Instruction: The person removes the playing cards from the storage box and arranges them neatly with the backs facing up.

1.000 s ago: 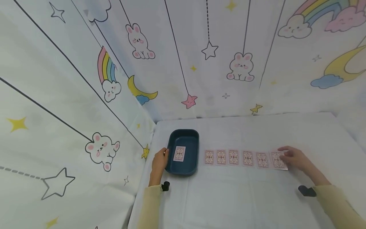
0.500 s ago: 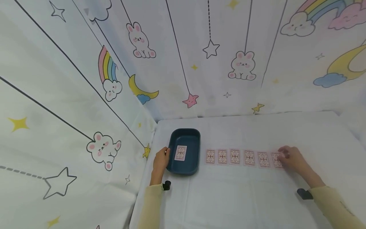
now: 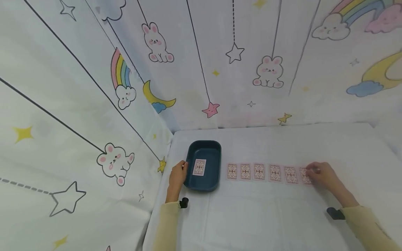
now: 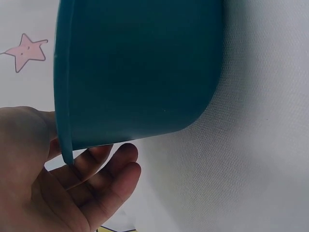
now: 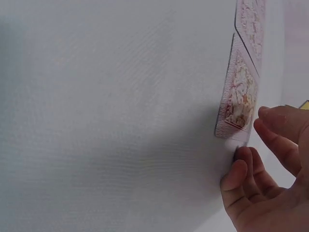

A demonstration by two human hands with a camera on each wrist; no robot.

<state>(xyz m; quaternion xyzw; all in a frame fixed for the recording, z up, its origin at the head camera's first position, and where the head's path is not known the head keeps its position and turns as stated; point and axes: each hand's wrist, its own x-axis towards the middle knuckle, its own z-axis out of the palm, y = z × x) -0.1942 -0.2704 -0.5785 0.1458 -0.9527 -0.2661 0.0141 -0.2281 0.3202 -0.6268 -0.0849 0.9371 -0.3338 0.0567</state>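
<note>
At the left of the table stands a dark teal tray (image 3: 202,186), with one patterned playing card (image 3: 199,167) lying in it. My left hand (image 3: 177,174) grips the tray's left rim; in the left wrist view the fingers (image 4: 116,193) curl under that rim. Right of the tray, several playing cards (image 3: 259,172) lie in a row, patterned backs up. My right hand (image 3: 325,176) is at the row's right end, its fingertips over the edge of the last card (image 3: 304,176). In the right wrist view its fingers are loosely bent beside that card (image 5: 240,99), with no pinch visible.
A white cloth covers the table (image 3: 238,216). White wall sheets (image 3: 201,69) printed with bunnies, stars and rainbows rise behind and to the left. A small black device (image 3: 184,203) sits at the left wrist, and another black device (image 3: 335,213) at the right.
My right hand has moved slightly left over the last card, which now lies more in line with the row. The left hand stays on the tray. The view has shifted a little.
</note>
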